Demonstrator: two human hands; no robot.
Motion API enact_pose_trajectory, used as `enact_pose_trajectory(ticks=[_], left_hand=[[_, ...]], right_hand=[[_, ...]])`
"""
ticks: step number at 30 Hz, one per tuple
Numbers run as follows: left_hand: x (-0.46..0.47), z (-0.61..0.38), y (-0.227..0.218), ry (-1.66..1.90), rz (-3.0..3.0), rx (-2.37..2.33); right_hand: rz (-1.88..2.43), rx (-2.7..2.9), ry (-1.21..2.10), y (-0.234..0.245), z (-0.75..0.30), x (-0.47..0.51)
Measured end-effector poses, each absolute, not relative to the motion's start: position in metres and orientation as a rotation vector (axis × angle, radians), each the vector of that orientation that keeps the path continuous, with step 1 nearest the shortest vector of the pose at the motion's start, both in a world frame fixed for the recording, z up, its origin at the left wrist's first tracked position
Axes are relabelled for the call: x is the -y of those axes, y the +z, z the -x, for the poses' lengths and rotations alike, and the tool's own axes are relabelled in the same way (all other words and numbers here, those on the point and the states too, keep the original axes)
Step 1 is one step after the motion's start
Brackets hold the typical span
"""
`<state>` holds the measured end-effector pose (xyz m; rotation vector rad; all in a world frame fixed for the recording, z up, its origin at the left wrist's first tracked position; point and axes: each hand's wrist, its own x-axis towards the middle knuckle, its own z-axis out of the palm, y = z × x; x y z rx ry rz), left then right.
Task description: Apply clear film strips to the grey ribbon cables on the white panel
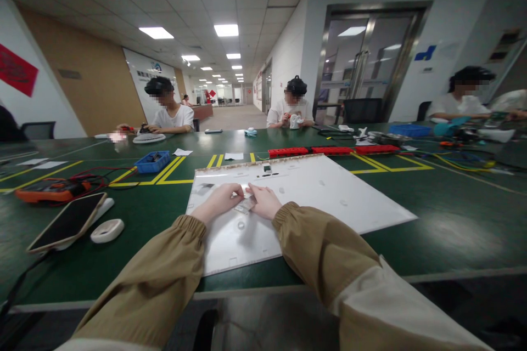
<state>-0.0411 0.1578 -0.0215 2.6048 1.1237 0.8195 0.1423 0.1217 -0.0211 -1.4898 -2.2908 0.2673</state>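
My left hand and my right hand meet over a large white panel lying flat on the green table. Both hands have their fingers curled around a small flat greyish piece held between them. A few small dark parts lie on the panel's far edge. Tan sleeves cover both forearms.
A phone and a white oval object lie at the left, with an orange multimeter and red leads behind them. A blue bin and red power strips sit further back. Three other people sit at the far side.
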Motion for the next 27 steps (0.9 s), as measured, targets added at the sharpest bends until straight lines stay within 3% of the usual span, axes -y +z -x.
enact_pose_trajectory(ticks=[20,27], left_hand=[[-0.145,0.038,-0.008,0.823,-2.609,-1.059],[-0.150,0.039,-0.012,0.819,-2.597,-1.020]], right_hand=[[1.280,2.335,0.225,-0.024,-0.143,-0.125],[1.422,2.269,0.318,-0.023,-0.144,-0.125]])
